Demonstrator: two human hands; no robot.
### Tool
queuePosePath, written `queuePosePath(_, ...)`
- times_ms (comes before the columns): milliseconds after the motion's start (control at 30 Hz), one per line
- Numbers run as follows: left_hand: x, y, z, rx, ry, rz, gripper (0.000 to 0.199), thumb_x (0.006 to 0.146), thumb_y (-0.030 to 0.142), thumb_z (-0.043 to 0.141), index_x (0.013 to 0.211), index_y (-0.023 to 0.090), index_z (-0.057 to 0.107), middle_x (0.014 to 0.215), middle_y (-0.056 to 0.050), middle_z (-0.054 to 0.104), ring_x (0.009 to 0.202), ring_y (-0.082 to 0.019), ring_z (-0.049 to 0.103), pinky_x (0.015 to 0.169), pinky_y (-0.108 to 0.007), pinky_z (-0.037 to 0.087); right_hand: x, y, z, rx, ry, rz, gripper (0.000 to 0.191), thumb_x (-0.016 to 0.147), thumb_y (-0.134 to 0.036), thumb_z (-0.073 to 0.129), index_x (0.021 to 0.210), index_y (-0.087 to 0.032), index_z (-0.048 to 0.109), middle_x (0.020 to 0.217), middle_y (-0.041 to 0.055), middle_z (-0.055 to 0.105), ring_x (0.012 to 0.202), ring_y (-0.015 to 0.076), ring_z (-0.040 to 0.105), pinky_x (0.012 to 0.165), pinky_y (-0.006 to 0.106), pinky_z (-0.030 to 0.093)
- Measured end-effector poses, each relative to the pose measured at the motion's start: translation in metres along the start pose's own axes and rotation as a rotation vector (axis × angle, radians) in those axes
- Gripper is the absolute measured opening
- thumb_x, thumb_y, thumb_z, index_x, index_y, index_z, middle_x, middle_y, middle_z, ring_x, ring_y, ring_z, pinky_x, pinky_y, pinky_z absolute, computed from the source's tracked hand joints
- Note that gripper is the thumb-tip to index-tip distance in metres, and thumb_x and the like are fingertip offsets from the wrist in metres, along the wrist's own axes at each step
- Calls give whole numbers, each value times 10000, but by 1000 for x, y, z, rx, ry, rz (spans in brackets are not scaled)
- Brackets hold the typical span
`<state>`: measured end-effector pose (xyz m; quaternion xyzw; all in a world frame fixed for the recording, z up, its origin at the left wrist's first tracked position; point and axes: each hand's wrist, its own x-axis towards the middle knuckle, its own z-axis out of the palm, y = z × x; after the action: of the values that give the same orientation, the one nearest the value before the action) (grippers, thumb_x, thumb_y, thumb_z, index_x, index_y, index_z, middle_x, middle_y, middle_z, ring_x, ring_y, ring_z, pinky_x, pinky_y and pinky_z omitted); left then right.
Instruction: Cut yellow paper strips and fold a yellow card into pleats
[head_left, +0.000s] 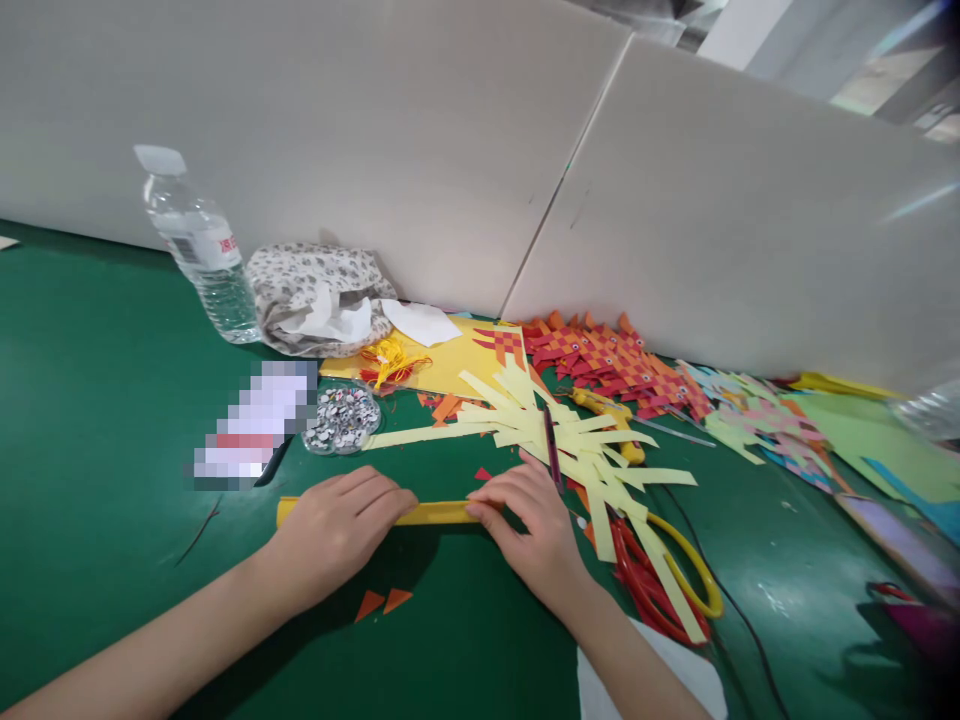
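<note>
A narrow yellow paper strip (439, 513) stretches sideways between both hands, just above the green table. My left hand (337, 530) closes over its left part, and the strip's left end sticks out past the palm. At the strip's right end, my right hand (525, 515) pinches it between thumb and fingers. Two small orange triangles (384, 603) lie on the table below the strip. Pale yellow strips (581, 440) are heaped just beyond my right hand, with a dark slim tool (553, 448) on them.
Beyond stand a water bottle (202, 245) and a patterned tissue pouch (322, 300). A phone (251, 425) and googly eyes (342, 418) lie at left. Woven red-orange fish (600, 355), a yellow glue gun (611, 415) and scissors with red and yellow handles (649, 580) are at right.
</note>
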<state>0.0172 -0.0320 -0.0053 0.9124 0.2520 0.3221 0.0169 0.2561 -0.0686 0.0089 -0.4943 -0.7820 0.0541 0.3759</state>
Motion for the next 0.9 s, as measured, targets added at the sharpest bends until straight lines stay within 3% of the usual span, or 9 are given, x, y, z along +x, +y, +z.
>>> queuePosePath(133,-1,-1,0,15,5,9,164,915,99,443,964,136,595,815,-38,660,716,-160,566,627,-266,459,-1,7,-1,80,-18,87,65,814,-248,675,873,-227,658,824,2,700,796,178,633,999,472,366)
queuePosePath(367,1,-1,-3,37,58,24,166,915,104,450,975,134,601,839,-38,682,732,-160,580,643,-265,466,0,8,0,179,0,171,50,782,-250,707,787,-222,666,769,3,703,742,178,643,967,472,405)
queuePosePath(900,2,-1,-1,12,70,-14,159,911,101,463,944,146,612,817,-19,687,705,-142,583,652,-252,461,-1,10,0,132,46,168,79,814,-236,670,738,-227,650,719,-16,692,671,158,626,958,463,421)
